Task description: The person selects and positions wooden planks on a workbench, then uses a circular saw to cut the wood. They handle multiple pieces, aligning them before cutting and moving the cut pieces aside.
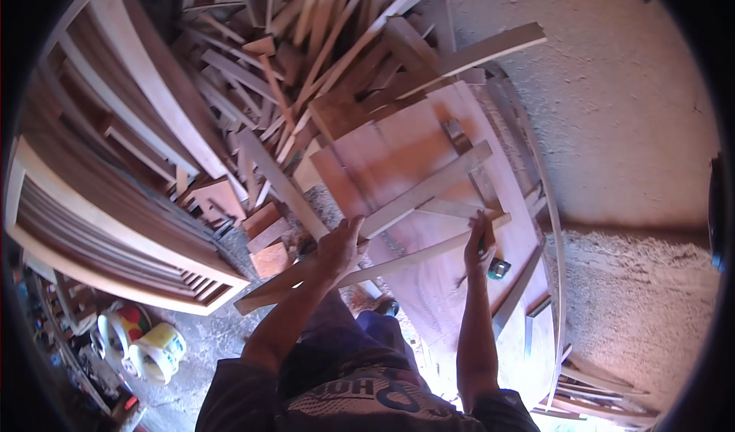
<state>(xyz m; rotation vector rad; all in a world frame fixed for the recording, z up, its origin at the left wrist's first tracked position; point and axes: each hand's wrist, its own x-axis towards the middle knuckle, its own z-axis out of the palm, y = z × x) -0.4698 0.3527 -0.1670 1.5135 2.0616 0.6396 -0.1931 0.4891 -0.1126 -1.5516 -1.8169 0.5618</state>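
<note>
My left hand is closed around pale wooden strips near the middle of the view. One wooden strip runs from that hand up to the right across a broad reddish wooden panel. Below it, a second, thinner strip slants toward my right hand. The fingers of my right hand are bent together at this strip's far end; a small dark, greenish thing shows in them, too small to name. A green and black tape measure sits beside my right wrist.
Slatted wooden frames lean on the left. A heap of offcuts fills the back. Wood blocks are stacked left of the panel, and buckets stand at lower left. A rough wall rises on the right.
</note>
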